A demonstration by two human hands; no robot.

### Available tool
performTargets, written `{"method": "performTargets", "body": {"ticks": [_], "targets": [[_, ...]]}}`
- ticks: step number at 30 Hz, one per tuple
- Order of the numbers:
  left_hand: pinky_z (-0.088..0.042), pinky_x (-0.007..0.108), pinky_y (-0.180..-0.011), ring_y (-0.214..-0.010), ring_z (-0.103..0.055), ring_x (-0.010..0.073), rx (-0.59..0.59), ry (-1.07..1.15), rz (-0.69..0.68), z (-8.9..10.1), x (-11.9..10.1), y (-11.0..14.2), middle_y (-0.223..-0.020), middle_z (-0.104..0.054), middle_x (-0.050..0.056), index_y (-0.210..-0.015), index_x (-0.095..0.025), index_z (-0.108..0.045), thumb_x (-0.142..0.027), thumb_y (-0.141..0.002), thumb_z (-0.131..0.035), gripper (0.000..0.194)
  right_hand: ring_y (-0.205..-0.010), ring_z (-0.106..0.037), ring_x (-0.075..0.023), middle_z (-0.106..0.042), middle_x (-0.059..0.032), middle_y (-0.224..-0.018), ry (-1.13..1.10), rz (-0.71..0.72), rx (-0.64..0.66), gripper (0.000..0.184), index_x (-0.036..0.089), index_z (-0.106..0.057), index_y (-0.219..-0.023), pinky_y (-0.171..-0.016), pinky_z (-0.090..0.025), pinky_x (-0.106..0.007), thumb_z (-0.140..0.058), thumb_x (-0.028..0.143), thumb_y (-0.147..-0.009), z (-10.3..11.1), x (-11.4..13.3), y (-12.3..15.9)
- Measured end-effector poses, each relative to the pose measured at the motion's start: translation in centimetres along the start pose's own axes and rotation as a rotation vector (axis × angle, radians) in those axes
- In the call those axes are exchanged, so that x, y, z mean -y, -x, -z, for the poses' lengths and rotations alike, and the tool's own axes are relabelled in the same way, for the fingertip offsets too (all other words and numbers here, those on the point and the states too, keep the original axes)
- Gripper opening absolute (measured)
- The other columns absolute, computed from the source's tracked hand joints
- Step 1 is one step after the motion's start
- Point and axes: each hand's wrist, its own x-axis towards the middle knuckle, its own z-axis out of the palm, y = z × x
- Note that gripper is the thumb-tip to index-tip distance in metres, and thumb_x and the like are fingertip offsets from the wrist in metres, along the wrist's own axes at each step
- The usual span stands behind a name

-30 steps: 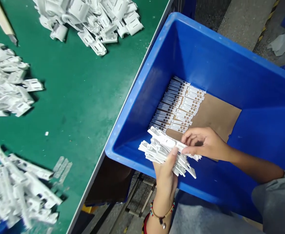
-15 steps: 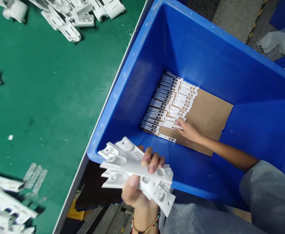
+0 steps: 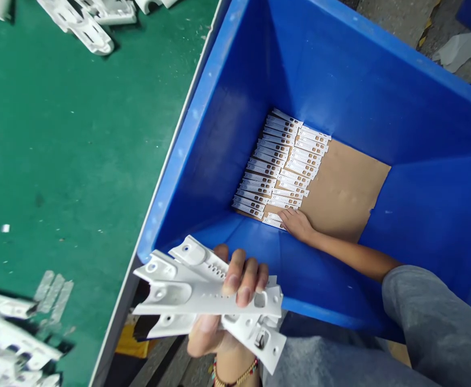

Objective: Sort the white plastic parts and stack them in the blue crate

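Left fingers point(image 3: 245, 274) curled tight over a bundle of white plastic parts point(image 3: 207, 295), with the left thumb point(image 3: 203, 338) pressed in from below: a firm closed grip on several flat, hole-pierced pieces, stacked at loose angles and sticking out on both sides of the left hand point(image 3: 239, 277). Bundle and hand just over the near rim of a blue plastic crate point(image 3: 179, 145), the pieces overhanging that rim. Around the left wrist, a thin beaded bracelet point(image 3: 235, 374).

Right fingers point(image 3: 284, 216) close together and lightly extended, their tips on the nearest white strips point(image 3: 271, 161) inside the crate, the right hand point(image 3: 298, 226) low and reaching down from the crate's far side of the near wall. Right forearm point(image 3: 356, 258) across the crate's interior, ending at a gray sleeve point(image 3: 433, 317) beside the crate's near corner.

On the crate floor, a brown cardboard sheet point(image 3: 342, 188), and on it the strips in two neat overlapping rows, each with small brown-edged openings. Left of the crate, a green work mat point(image 3: 78, 161), with heaps of loose white plastic parts point(image 3: 82, 21) beyond its upper area and another heap point(image 3: 5, 322) at its lower corner, plus a few translucent strips point(image 3: 52, 295) beside that lower heap. Beyond the crate's far corner, a crumpled white sheet point(image 3: 461, 51) on the floor.
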Motion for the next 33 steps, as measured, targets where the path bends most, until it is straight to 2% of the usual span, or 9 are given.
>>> {"method": "performTargets", "body": {"ticks": [6,10,14,17,20,23,25,30,33], "targets": [[-0.033,0.024,-0.042,-0.038,-0.022,0.0049,0.051,0.001,-0.029,0.3,0.6,-0.1,-0.054,-0.028,-0.009,-0.071,-0.023,-0.047,-0.038,-0.048,-0.083,0.045,-0.109,-0.052,-0.0270,-0.059,-0.0161,-0.122,0.064,0.019,-0.033,0.028,0.012,-0.055,-0.121,-0.087,-0.041,-0.037,-0.048,0.029,-0.099,0.5,-0.1,0.5],[-0.037,0.023,-0.044,-0.040,-0.028,0.0051,0.068,0.069,-0.084,0.5,1.4,0.1,-0.057,-0.035,-0.008,-0.077,-0.022,-0.053,-0.039,-0.053,-0.082,0.041,-0.112,-0.050,-0.0262,-0.058,-0.0161,-0.122,0.011,0.141,-0.010,0.032,0.012,-0.058,-0.115,-0.092,-0.041,-0.037,-0.050,0.038,-0.099,0.3,-0.9,0.6],[-0.047,0.023,-0.055,-0.053,-0.049,0.0088,0.007,0.026,0.055,0.0,1.3,0.5,-0.068,-0.052,-0.004,-0.090,-0.022,-0.062,-0.037,-0.055,-0.083,0.043,-0.108,-0.051,-0.0256,-0.060,-0.0153,-0.116,-0.091,0.099,0.014,0.019,0.014,-0.061,-0.105,-0.090,-0.044,-0.036,-0.058,0.029,-0.095,0.9,-1.1,0.3],[-0.051,0.026,-0.060,-0.061,-0.058,0.0128,-0.055,-0.066,0.201,-0.5,1.0,0.5,-0.072,-0.059,-0.001,-0.086,-0.020,-0.064,-0.037,-0.059,-0.084,0.038,-0.102,-0.054,-0.0238,-0.061,-0.0126,-0.110,-0.415,0.024,-0.158,0.018,0.016,-0.060,-0.102,-0.088,-0.047,-0.037,-0.055,0.032,-0.096,4.6,-0.1,0.6],[-0.055,0.030,-0.062,-0.063,-0.064,0.0176,-0.095,-0.197,0.236,-1.0,1.2,0.2,-0.073,-0.065,0.002,-0.087,-0.018,-0.066,-0.038,-0.060,-0.084,0.038,-0.090,-0.057,-0.0183,-0.060,-0.0074,-0.101,-0.943,0.017,-0.410,0.032,0.019,-0.058,-0.105,-0.080,-0.050,-0.033,-0.039,0.045,-0.101,11.7,2.0,1.9],[-0.058,0.033,-0.071,-0.075,-0.070,0.0224,-0.118,-0.330,0.102,-1.6,1.9,-0.2,-0.080,-0.071,0.004,-0.092,-0.017,-0.068,-0.033,-0.061,-0.084,0.038,-0.080,-0.057,-0.0164,-0.060,-0.0060,-0.097,-1.225,0.232,-0.451,0.042,0.019,-0.060,-0.106,-0.072,-0.051,-0.031,-0.052,0.059,-0.092,19.0,4.4,3.7],[-0.058,0.033,-0.083,-0.087,-0.071,0.0238,-0.130,-0.395,-0.004,-1.8,2.4,-0.3,-0.090,-0.074,0.006,-0.095,-0.017,-0.070,-0.030,-0.062,-0.083,0.038,-0.076,-0.056,-0.0144,-0.061,-0.0045,-0.092,-1.256,0.229,-0.442,0.035,0.019,-0.063,-0.096,-0.070,-0.051,-0.029,-0.064,0.053,-0.087,22.1,5.6,4.6],[-0.058,0.031,-0.084,-0.088,-0.072,0.0237,-0.160,-0.389,-0.046,-1.4,3.2,-0.6,-0.095,-0.075,0.007,-0.096,-0.015,-0.071,-0.031,-0.059,-0.085,0.042,-0.081,-0.063,-0.0159,-0.067,-0.0044,-0.089,-1.371,0.015,-0.290,0.031,0.018,-0.066,-0.092,-0.076,-0.055,-0.030,-0.072,0.047,-0.081,24.3,5.4,5.7],[-0.060,0.032,-0.074,-0.075,-0.072,0.0220,-0.201,-0.300,-0.012,-1.4,3.0,-0.7,-0.082,-0.074,0.005,-0.088,-0.015,-0.071,-0.032,-0.059,-0.085,0.037,-0.086,-0.064,-0.0174,-0.069,-0.0051,-0.091,-1.323,-0.020,-0.357,0.032,0.018,-0.068,-0.096,-0.079,-0.055,-0.032,-0.071,0.047,-0.082,24.8,3.2,5.6]]}}
